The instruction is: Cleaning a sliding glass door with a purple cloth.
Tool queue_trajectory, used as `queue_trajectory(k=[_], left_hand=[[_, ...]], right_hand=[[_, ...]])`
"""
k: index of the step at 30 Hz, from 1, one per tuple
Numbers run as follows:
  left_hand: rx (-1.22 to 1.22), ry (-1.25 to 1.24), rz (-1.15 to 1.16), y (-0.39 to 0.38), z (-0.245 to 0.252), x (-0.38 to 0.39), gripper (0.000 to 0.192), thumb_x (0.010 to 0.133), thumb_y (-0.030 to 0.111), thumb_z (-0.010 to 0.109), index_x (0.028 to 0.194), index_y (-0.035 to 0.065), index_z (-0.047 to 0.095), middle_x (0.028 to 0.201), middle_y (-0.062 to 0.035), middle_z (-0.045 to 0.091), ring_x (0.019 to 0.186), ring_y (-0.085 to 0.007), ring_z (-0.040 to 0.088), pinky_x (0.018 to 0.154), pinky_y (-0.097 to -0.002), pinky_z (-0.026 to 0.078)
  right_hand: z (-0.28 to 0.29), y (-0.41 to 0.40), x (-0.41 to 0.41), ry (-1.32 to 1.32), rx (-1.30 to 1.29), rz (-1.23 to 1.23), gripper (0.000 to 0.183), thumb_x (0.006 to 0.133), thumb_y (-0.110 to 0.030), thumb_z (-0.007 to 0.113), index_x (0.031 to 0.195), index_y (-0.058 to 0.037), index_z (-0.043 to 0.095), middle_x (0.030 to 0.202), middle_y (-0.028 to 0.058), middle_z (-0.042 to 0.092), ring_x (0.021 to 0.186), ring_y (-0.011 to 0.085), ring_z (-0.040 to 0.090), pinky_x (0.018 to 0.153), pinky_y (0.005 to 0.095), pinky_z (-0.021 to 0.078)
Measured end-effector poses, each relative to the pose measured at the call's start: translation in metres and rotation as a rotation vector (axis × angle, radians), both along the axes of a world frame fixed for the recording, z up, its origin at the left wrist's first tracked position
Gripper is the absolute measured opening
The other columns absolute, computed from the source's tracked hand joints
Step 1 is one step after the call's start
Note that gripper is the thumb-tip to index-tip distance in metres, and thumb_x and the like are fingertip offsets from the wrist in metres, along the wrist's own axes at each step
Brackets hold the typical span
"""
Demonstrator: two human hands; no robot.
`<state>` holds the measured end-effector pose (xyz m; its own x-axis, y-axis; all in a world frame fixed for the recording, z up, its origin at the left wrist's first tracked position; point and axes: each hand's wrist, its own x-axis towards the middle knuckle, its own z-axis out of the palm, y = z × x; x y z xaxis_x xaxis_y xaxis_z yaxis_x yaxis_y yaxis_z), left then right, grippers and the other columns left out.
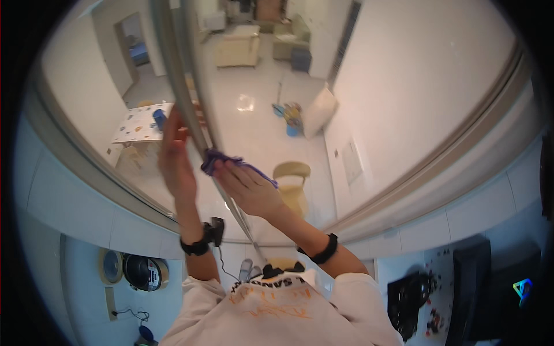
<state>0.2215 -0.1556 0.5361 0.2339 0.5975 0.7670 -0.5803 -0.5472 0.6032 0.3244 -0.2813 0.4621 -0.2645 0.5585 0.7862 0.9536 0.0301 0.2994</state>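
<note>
My right hand (249, 186) presses a crumpled purple cloth (218, 162) against the narrow metal edge of a sliding glass door (192, 112). The cloth's tail trails along the back of the fingers towards the right. On the other side of that edge, my left hand (176, 160) is raised, its fingers around or against the frame; part of them lies behind the metal upright. Black bands with dark devices or straps circle both wrists, and a thin cable hangs from the left one.
Beyond the glass are a yellow chair (292, 190), a table with a patterned cover (138, 125) and a blue bucket (292, 129). A rice cooker (145, 272) stands on the lower-left counter, a black stove (404, 298) at lower right.
</note>
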Motion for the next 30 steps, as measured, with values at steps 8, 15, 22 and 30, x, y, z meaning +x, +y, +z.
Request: queue_trajectory(k=[8, 15, 22, 30], left_hand=[[-0.008, 0.057, 0.076, -0.001, 0.006, -0.008, 0.046, 0.098, 0.017, 0.049, 0.138, -0.0055, 0.041, 0.124, -0.0132, 0.057, 0.109, -0.0201, 0.056, 0.096, -0.0340, 0.044], [-0.065, 0.186, 0.155, -0.008, -0.039, -0.003, 0.034, 0.100, 0.016, 0.048, 0.128, -0.0026, 0.051, 0.107, -0.0065, 0.061, 0.095, -0.0132, 0.056, 0.087, -0.0272, 0.045], [-0.002, 0.292, 0.168, -0.031, -0.064, -0.004, 0.024, 0.101, 0.016, 0.045, 0.117, -0.0004, 0.054, 0.103, -0.0035, 0.053, 0.082, -0.0097, 0.044, 0.076, -0.0223, 0.037], [-0.304, 0.054, -0.008, -0.008, -0.089, -0.019, 0.031, 0.098, 0.010, 0.048, 0.125, -0.0056, 0.051, 0.114, -0.0084, 0.060, 0.102, -0.0141, 0.055, 0.093, -0.0275, 0.041]], right_hand=[[0.033, -0.116, 0.125, 0.271, 0.477, -0.432, 0.048, 0.087, -0.011, 0.049, 0.135, -0.0050, 0.050, 0.142, 0.0181, 0.045, 0.135, 0.0338, 0.040, 0.113, 0.0526, 0.0229], [0.050, -0.173, 0.152, 0.331, 0.773, -0.707, 0.057, 0.087, 0.000, 0.045, 0.143, 0.0052, 0.035, 0.150, 0.0279, 0.028, 0.136, 0.0466, 0.031, 0.112, 0.0518, 0.0267], [0.029, -0.029, 0.052, 0.486, 0.725, -0.097, 0.046, 0.099, -0.014, 0.038, 0.140, 0.0052, 0.041, 0.145, 0.0311, 0.033, 0.136, 0.0492, 0.030, 0.111, 0.0546, 0.0259], [-0.041, 0.011, -0.018, 0.204, 0.194, 0.079, 0.038, 0.086, -0.015, 0.051, 0.120, -0.0044, 0.063, 0.136, 0.0082, 0.054, 0.121, 0.0204, 0.053, 0.103, 0.0336, 0.0392]])
